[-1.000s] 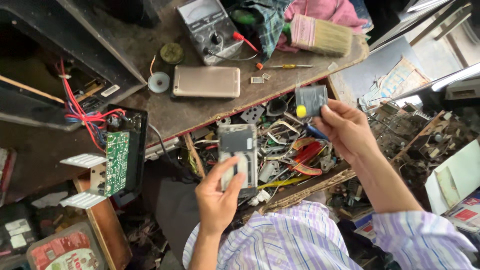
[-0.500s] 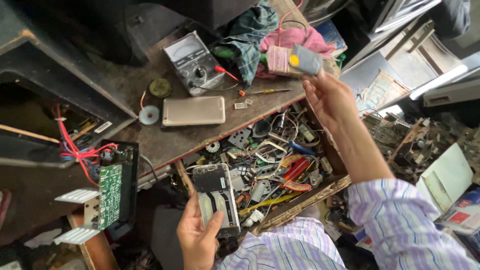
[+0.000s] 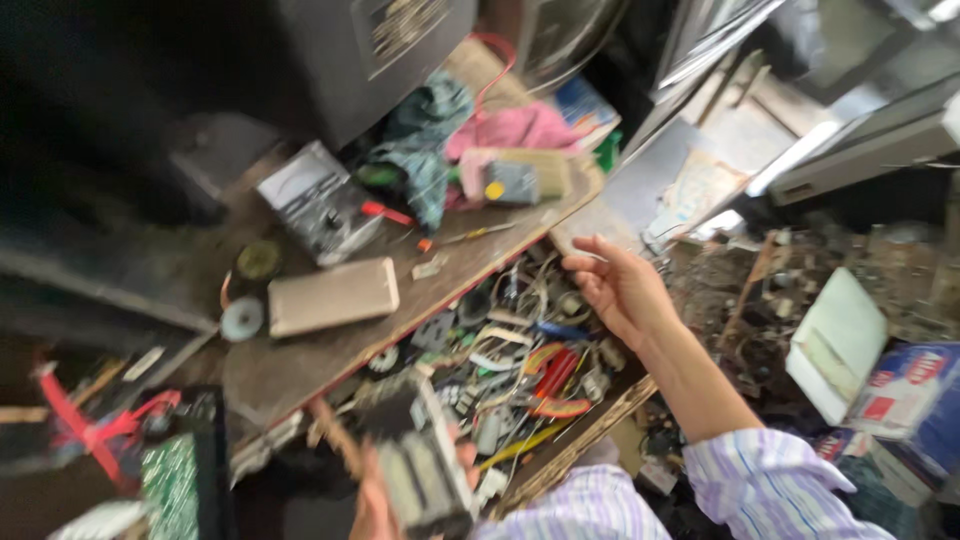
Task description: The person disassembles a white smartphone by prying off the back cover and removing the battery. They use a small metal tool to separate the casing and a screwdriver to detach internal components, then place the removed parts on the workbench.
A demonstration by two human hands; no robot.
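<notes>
The right hand [image 3: 622, 290] is hovering palm-open with its fingers loosely spread and empty, above the far edge of an open drawer [image 3: 590, 425] crammed with wires, clips and small metal parts. Just beyond its fingertips, up on the wooden bench [image 3: 300, 370], a small grey module [image 3: 510, 182] with a yellow button is lying against a tan brush, apart from the hand. The left hand [image 3: 375, 505] is sitting low and close to the body, gripping a grey circuit unit [image 3: 415, 455] from underneath; blur is hiding how the fingers wrap it, so the grip cannot be told exactly. Beyond that hand, a flat beige phone [image 3: 333, 296] and a grey multimeter [image 3: 322, 205] are resting on the bench. The risk here looks like the unit slipping from a one-handed hold and dropping into the drawer's tangle, where loose wires could snag its edges. The open hand, sweeping low over the clutter, could also catch a wire and drag parts out over the drawer's rim.
</notes>
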